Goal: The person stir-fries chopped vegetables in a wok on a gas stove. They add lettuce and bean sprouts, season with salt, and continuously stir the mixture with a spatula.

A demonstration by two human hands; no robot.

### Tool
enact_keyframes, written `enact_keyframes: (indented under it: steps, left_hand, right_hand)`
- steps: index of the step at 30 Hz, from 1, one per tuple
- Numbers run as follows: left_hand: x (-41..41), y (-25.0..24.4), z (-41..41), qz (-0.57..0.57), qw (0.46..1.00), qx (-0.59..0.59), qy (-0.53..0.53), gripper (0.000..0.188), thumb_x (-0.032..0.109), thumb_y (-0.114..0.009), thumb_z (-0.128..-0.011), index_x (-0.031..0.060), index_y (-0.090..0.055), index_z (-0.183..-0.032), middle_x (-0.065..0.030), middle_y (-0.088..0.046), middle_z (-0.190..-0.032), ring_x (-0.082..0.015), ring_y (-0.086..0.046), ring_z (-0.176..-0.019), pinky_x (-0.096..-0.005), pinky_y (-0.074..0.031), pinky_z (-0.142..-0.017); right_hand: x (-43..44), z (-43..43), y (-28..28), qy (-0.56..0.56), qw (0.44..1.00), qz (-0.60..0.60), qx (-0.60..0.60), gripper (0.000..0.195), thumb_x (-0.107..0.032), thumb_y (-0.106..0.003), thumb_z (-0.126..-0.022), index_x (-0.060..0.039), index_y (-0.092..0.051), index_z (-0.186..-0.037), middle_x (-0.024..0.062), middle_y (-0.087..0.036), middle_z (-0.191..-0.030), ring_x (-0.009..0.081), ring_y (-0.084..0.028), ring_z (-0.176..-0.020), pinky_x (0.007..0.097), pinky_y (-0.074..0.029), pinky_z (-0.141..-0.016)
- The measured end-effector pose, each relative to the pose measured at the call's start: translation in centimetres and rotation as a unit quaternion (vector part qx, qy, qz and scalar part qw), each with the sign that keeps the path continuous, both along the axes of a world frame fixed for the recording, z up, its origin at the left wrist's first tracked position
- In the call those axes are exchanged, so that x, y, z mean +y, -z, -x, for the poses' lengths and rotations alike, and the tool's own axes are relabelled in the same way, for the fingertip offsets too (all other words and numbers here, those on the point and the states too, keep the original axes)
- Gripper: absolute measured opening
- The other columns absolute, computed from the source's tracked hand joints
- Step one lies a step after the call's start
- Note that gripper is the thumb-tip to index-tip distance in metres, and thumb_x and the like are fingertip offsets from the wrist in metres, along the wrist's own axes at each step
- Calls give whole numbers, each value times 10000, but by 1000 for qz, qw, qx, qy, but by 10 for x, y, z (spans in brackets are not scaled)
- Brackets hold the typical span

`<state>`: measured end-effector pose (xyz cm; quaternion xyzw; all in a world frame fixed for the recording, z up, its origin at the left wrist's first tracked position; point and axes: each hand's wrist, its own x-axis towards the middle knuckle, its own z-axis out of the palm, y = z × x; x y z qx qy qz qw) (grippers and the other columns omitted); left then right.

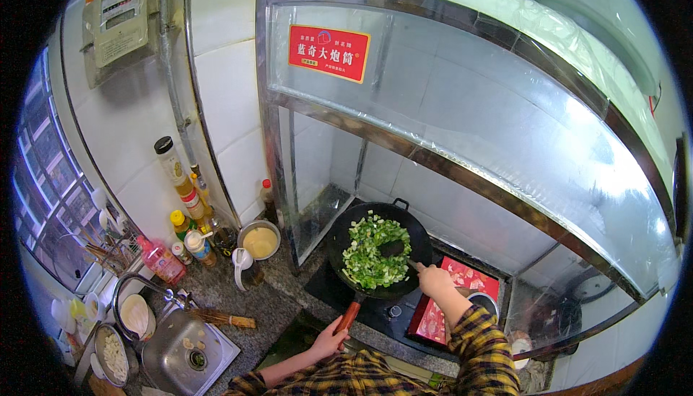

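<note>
A black wok [346, 217] sits on the gas stove [325, 282] under a metal and glass hood. Chopped green vegetables [371, 252], mixed green and pale pieces, fill its middle. My left hand [328, 336] grips the wok's reddish-brown wooden handle [349, 315], which points toward me. From the right, my right hand [435, 279] holds a spatula [393, 248] by its handle; the dark blade lies among the greens. The far end of the spatula's handle is hidden by my hand and forearm.
The framed hood [335, 106] arches over the stove. A red box [433, 320] and a metal-rimmed bowl [483, 303] are right of the wok. Leftward are a bowl of yellow liquid [260, 241], several bottles [199, 247], a steel sink [168, 352] and a pot of pale pieces [115, 361].
</note>
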<state>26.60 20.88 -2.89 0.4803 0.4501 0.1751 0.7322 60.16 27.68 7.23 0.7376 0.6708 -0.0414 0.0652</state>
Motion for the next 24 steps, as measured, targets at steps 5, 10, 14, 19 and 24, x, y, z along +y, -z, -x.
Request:
enact_keyframes:
  steps: [5, 10, 14, 19, 24]
  left_hand:
    - [1, -8, -1, 10, 1000, 9, 14, 639, 202, -479, -988, 148, -111, -1508, -108, -583, -1027, -133, -532, -664, -309, -482, -611]
    - [1, -9, -3, 6, 1000, 2, 13, 645, 201, -488, -987, 137, -110, -1505, -118, -581, -1069, -150, -563, -700, -311, -492, -621]
    - [-2, -13, -2, 25, 1000, -7, -18, 649, 214, -496, -985, 101, -115, -1498, -145, -564, -1132, -171, -610, -796, -336, -515, -644]
    - [-18, -18, 6, 79, 992, -17, -92, 601, 266, -490, -987, 56, -192, -1465, -147, -532, -1138, -201, -625, -867, -365, -545, -702]
    - [-43, 9, 12, 151, 964, -132, -177, 468, 350, -440, -998, 31, -361, -1330, -103, -542, -1055, -206, -634, -865, -358, -553, -725]
  right_hand:
    - [-14, -30, -28, -35, 989, 102, 100, 321, -272, -537, -877, -81, -627, -1118, 190, -666, -952, 380, -636, -871, 460, -505, -772]
    - [-2, -50, -29, -130, 966, 124, 187, 357, -297, -565, -874, -97, -630, -1163, 183, -642, -1083, 358, -619, -989, 413, -489, -864]
    - [18, -1, 34, -46, 979, 25, 199, 364, -288, -518, -891, -110, -600, -1199, 211, -637, -1054, 405, -613, -935, 448, -493, -843]
    - [12, -37, -10, -113, 974, 114, 161, 340, -271, -522, -879, -113, -634, -1159, 199, -646, -1041, 388, -607, -966, 445, -488, -850]
    - [5, -18, -8, -48, 981, -25, 185, 311, -242, -544, -882, -84, -620, -1139, 216, -653, -962, 389, -621, -919, 450, -495, -797]
